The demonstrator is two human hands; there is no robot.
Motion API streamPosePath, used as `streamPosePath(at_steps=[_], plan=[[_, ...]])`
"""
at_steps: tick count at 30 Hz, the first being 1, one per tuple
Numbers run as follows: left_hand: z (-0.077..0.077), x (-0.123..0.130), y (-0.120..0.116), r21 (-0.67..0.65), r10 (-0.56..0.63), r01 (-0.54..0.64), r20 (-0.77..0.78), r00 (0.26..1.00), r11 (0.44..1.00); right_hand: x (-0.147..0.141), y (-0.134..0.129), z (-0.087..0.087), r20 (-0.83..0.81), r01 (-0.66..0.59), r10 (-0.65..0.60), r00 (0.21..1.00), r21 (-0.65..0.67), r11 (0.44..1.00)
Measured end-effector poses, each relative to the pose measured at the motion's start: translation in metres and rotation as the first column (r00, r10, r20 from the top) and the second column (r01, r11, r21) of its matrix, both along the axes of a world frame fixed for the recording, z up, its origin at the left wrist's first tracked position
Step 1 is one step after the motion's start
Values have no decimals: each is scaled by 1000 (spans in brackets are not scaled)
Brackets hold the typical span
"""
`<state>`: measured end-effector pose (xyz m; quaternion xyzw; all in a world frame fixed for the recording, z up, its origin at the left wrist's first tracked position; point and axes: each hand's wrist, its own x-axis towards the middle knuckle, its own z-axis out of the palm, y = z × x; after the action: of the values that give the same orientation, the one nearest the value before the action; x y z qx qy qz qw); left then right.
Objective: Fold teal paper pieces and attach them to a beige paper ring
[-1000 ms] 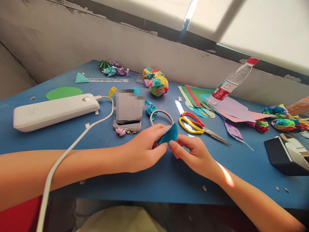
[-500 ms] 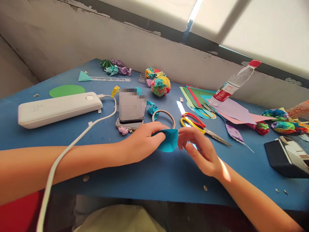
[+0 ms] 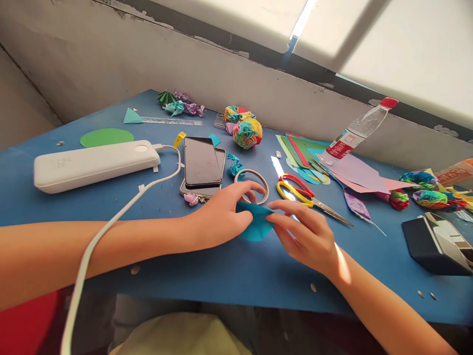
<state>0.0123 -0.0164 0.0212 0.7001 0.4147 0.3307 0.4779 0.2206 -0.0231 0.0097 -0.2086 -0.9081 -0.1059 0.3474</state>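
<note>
Between my hands, above the near part of the blue table, is a teal piece of folded paper with a rounded lower edge. My left hand pinches it from the left, thumb across its front and fingers partly hidden behind. The fingertips of my right hand close on its right upper corner. A roll of tape lies just behind my left fingers. Scissors with red and yellow handles rest beyond my right hand, blades pointing right.
A white power bank stands at left, its cable crossing over my left forearm. Two stacked phones lie behind my left hand. Coloured paper sheets, a bottle and a black box are at right; a paper ball sits behind.
My right hand has moved in and its fingertips now grip the paper's right corner. The teal paper has tilted, its round edge lower. The left hand keeps its hold.
</note>
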Motion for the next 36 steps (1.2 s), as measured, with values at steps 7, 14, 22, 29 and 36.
streamPosePath(at_steps=[7,14,22,29,36], plan=[[-3,6,4,-192,132,-83,259,957,978,5,5,1,-88,88,-77,993,124,988],[-5,2,6,-92,56,-48,89,994,995,4,4,4,-141,63,-46,989,118,991],[-5,-4,5,683,92,46,-166,982,729,3,4,-4,-276,84,-75,958,19,996],[-4,-8,4,876,221,174,-298,929,450,0,0,-1,-181,184,-184,966,-18,983],[0,-6,4,767,222,24,-215,951,641,1,2,1,-190,135,-145,971,-66,989]])
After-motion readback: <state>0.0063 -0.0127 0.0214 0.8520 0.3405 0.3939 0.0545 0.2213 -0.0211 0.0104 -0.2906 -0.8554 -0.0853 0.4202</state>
